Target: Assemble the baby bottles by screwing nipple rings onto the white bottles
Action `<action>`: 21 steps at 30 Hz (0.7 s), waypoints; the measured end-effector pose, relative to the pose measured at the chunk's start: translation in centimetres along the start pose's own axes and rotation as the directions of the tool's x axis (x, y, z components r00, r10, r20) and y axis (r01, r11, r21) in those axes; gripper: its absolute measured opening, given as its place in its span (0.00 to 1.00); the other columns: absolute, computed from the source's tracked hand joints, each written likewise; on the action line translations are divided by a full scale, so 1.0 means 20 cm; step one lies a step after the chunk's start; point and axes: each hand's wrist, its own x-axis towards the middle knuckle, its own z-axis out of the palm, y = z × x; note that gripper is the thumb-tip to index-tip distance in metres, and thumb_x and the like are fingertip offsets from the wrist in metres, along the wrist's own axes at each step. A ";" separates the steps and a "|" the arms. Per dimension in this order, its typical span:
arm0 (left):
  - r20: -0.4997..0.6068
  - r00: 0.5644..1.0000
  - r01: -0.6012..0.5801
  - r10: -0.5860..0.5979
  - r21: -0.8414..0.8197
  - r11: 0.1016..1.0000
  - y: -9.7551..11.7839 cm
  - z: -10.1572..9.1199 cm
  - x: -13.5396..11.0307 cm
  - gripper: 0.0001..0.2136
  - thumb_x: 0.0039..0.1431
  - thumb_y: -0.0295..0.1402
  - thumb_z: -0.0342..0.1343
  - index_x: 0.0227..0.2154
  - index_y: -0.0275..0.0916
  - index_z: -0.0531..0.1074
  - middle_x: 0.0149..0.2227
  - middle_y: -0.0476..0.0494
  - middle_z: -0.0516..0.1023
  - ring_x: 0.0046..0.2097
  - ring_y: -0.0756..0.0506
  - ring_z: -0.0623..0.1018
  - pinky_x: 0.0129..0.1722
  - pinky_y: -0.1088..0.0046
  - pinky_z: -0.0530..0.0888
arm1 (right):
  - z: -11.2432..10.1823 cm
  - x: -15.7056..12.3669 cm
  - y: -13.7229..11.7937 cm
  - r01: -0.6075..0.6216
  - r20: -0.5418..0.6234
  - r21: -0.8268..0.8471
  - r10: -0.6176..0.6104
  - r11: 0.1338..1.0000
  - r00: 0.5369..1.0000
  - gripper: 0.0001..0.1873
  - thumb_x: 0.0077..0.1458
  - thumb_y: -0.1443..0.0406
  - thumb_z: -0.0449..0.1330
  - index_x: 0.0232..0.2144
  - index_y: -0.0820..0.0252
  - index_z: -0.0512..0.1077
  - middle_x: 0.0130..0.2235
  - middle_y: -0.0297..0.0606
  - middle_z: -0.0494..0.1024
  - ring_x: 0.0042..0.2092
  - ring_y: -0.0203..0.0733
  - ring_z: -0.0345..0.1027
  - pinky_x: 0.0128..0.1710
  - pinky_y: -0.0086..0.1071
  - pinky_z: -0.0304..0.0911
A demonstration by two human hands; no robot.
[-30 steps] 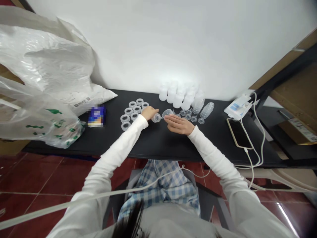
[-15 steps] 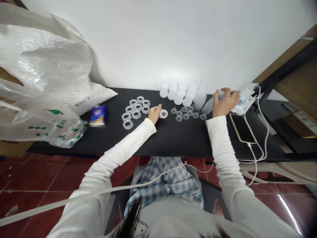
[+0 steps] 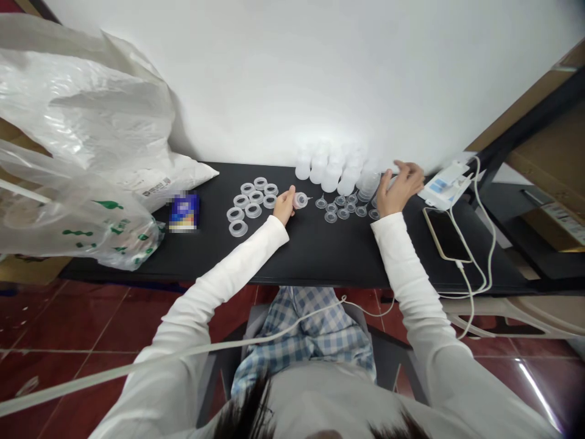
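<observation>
My left hand point(image 3: 284, 206) is closed round a small clear plastic cap part point(image 3: 300, 199), held just above the black table point(image 3: 311, 250). Left of it lie several clear plastic rings point(image 3: 250, 203). My right hand point(image 3: 398, 188) hovers with fingers spread over the stack of clear cups point(image 3: 375, 189) at the right end of the parts, holding nothing that I can see. Between my hands lie several small clear funnel-like pieces point(image 3: 342, 208). A row of white plastic bottles point(image 3: 329, 171) stands against the wall behind them.
Big plastic bags point(image 3: 77, 171) crowd the table's left end, with a blue packet point(image 3: 183, 212) beside them. At the right lie a phone point(image 3: 444, 234), a white device point(image 3: 442, 184) and white cables point(image 3: 475, 262). A shelf frame point(image 3: 530, 128) stands at far right.
My right hand went from the middle of the table out to the far right, then drew back a little to the cup stack with fingers spread. My left hand lifted the cap part slightly.
</observation>
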 end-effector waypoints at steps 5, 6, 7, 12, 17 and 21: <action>0.118 0.975 -0.184 0.190 -0.064 0.981 -0.01 0.02 -0.02 0.20 0.62 0.46 0.59 0.22 0.38 0.63 0.21 0.54 0.65 0.22 0.56 0.64 0.18 0.81 0.61 | 0.05 -0.17 -0.26 0.524 0.288 0.260 -0.583 0.811 0.759 0.19 0.66 0.58 0.51 0.52 0.61 0.71 0.50 0.51 0.75 0.53 0.54 0.67 0.53 0.46 0.58; 0.140 0.962 -0.223 0.233 -0.078 0.972 -0.02 0.02 -0.02 0.20 0.60 0.47 0.60 0.23 0.38 0.64 0.22 0.54 0.66 0.22 0.56 0.64 0.19 0.81 0.62 | 0.06 -0.20 -0.31 0.576 0.287 0.302 -0.649 0.760 0.705 0.19 0.66 0.58 0.52 0.53 0.60 0.71 0.50 0.50 0.76 0.52 0.52 0.68 0.52 0.44 0.59; 0.159 0.949 -0.261 0.273 -0.092 0.961 -0.02 0.02 -0.02 0.20 0.60 0.48 0.61 0.24 0.38 0.64 0.23 0.54 0.67 0.22 0.56 0.65 0.20 0.81 0.63 | 0.07 -0.22 -0.35 0.613 0.268 0.332 -0.695 0.717 0.667 0.19 0.66 0.58 0.52 0.53 0.61 0.70 0.49 0.50 0.77 0.51 0.51 0.69 0.51 0.43 0.60; 0.208 0.898 -0.375 0.388 -0.097 0.922 -0.04 0.01 -0.02 0.21 0.57 0.51 0.61 0.25 0.39 0.64 0.25 0.54 0.67 0.26 0.55 0.67 0.26 0.79 0.68 | 0.11 -0.28 -0.42 0.659 0.153 0.413 -0.762 0.628 0.630 0.14 0.68 0.62 0.49 0.46 0.62 0.71 0.37 0.45 0.78 0.41 0.47 0.70 0.43 0.38 0.63; 0.220 0.907 -0.373 0.360 0.019 0.928 -0.05 0.00 -0.01 0.21 0.60 0.52 0.59 0.26 0.39 0.64 0.24 0.55 0.67 0.26 0.54 0.67 0.29 0.77 0.67 | 0.14 -0.28 -0.41 0.697 0.105 0.436 -0.801 0.569 0.589 0.12 0.69 0.66 0.47 0.38 0.59 0.70 0.31 0.40 0.73 0.36 0.45 0.66 0.41 0.37 0.62; 0.150 0.955 -0.276 0.255 0.137 0.951 -0.05 -0.01 -0.04 0.20 0.66 0.46 0.53 0.22 0.39 0.61 0.19 0.56 0.63 0.23 0.54 0.66 0.28 0.77 0.65 | 0.14 -0.28 -0.44 0.744 0.134 0.486 -0.880 0.459 0.456 0.16 0.71 0.65 0.44 0.35 0.58 0.70 0.31 0.39 0.71 0.37 0.44 0.64 0.42 0.36 0.60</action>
